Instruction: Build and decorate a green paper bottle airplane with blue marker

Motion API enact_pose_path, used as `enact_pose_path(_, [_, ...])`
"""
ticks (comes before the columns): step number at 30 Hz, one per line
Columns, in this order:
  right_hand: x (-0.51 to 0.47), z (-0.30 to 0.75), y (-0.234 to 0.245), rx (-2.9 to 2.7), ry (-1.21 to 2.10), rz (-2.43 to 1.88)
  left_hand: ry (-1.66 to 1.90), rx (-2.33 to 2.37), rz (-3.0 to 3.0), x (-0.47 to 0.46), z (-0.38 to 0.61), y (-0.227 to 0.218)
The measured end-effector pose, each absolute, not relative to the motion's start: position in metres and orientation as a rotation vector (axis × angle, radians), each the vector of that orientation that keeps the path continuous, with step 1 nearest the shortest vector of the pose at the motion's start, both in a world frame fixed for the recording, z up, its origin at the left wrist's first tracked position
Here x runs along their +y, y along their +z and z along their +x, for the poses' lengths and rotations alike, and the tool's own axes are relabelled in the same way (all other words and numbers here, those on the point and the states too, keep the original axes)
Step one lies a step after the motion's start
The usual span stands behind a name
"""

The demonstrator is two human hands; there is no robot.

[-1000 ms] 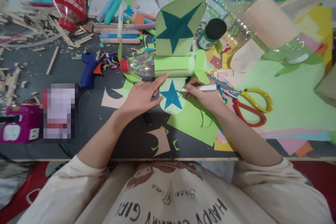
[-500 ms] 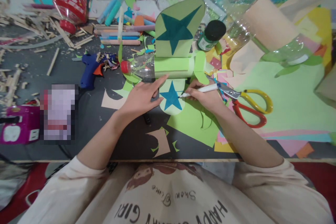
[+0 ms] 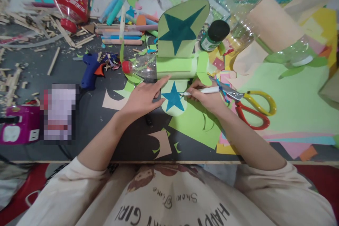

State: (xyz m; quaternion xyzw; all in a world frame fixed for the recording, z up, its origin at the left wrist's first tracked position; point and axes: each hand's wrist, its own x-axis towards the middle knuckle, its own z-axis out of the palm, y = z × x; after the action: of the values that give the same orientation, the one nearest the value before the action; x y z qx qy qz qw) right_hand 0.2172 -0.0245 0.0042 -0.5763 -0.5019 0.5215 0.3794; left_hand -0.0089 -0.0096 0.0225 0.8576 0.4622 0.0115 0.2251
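A clear plastic bottle [image 3: 144,66] with a red cap lies on its side, wrapped in light green paper [image 3: 174,67]. Two paper wings stick out from it: the far wing [image 3: 165,50] bears a dark teal star, the near wing [image 3: 173,111] a blue star [image 3: 173,99]. My left hand [image 3: 144,99] has its fingers spread, the index finger on the wrapped bottle's near side and the thumb at the near wing's left edge. In my right hand [image 3: 202,95] is a white marker pen [image 3: 210,89], its tip close to the blue star's right arm.
Scissors [image 3: 254,113] with yellow and red handles lie right of my right hand. A dark-capped jar [image 3: 215,35] stands behind. To the left are a blue glue gun [image 3: 90,72], a purple box [image 3: 21,125], wood sticks and markers. Green paper [image 3: 200,123] lies under my right hand.
The pen tip has shifted slightly up along the blue star's right side. My left hand keeps its place on the bottle and wing.
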Motion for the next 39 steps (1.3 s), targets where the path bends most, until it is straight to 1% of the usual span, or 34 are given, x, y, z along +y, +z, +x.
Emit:
enact_pose_path(4, [-0.0232,0.2194,0.0056,-1.36,1.34,-1.494,0.053,1.264,2.361,-0.0096,-0.0098,0.022])
enact_pose_path(9, [-0.0216,0.2215,0.005,-1.259,1.337,-1.511,0.061,1.259,2.369,-0.009,-0.0114,0.0192])
enact_pose_path(24, [-0.0231,0.2196,0.0055,-1.362,1.334,-1.501,0.059,1.258,2.368,-0.0094,-0.0108,0.0203])
enact_pose_path(30, [-0.0229,0.2204,0.0053,-1.266,1.301,-1.485,0.056,1.255,2.366,-0.0093,-0.0109,0.0218])
enact_pose_path(39, [-0.0234,0.2182,0.0054,-1.298,1.323,-1.476,0.09,1.253,2.381,-0.0096,-0.011,0.0198])
